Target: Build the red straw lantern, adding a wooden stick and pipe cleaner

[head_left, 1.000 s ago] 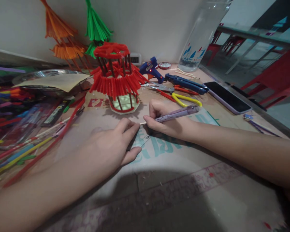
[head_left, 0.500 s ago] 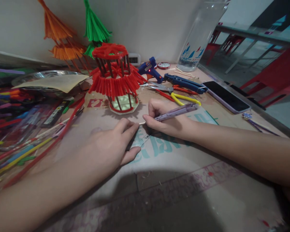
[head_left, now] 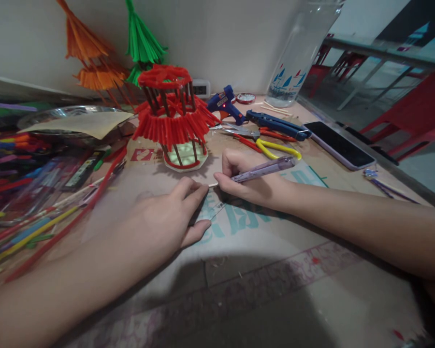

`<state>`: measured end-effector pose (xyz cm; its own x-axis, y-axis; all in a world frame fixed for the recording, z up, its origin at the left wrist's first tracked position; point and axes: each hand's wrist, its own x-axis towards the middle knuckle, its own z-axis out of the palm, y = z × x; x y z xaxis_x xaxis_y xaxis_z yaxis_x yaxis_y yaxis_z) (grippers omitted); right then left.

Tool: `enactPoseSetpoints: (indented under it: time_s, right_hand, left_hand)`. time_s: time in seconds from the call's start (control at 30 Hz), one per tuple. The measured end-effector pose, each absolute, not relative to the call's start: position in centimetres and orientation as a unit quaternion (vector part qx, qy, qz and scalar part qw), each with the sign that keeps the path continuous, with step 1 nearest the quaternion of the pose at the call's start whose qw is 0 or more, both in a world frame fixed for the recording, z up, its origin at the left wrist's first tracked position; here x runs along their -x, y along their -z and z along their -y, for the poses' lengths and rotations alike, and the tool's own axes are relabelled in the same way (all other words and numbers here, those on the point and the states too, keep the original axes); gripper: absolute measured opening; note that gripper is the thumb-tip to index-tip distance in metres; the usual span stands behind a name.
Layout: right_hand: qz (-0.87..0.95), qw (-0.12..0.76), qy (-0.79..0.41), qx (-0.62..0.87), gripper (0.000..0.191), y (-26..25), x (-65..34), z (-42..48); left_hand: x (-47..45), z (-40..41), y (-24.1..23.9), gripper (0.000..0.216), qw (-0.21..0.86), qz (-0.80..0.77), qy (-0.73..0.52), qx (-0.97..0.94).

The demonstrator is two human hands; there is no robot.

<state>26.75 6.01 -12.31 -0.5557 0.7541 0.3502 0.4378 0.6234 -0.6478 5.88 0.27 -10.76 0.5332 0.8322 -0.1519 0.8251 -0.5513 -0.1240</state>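
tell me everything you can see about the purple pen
The purple pen is slim and straight, with a glossy, plastic-looking barrel carrying darker markings too blurred to read. It is gripped in the right hand and slants, its blunt end up and to the right, its lower end toward the pale stick. Fingers hide the tip, so whether it touches the stick cannot be told. In this view, the blunt end appears just in front of the yellow scissor handle.
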Motion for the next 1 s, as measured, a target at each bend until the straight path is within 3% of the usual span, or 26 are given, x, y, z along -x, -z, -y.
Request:
enactPoseSetpoints:
  time_s: [0.53,0.77,1.0]
  right_hand:
    - [0.845,0.323,-0.24,0.352,0.026,12.5,-26.8,-6.0]
    - [0.843,0.329,-0.246,0.347,0.026,12.5,-26.8,-6.0]
    - [0.843,0.335,-0.249,0.339,0.025,12.5,-26.8,-6.0]
  left_hand:
    - [-5.5,-0.3,11.3,0.058,0.022,0.467,-0.079,0.881]
    - [-5.6,-0.2,10.8,0.09,-0.034,0.505,-0.052,0.861]
    - [-5.9,-0.2,10.5,0.087,-0.036,0.508,-0.034,0.86]
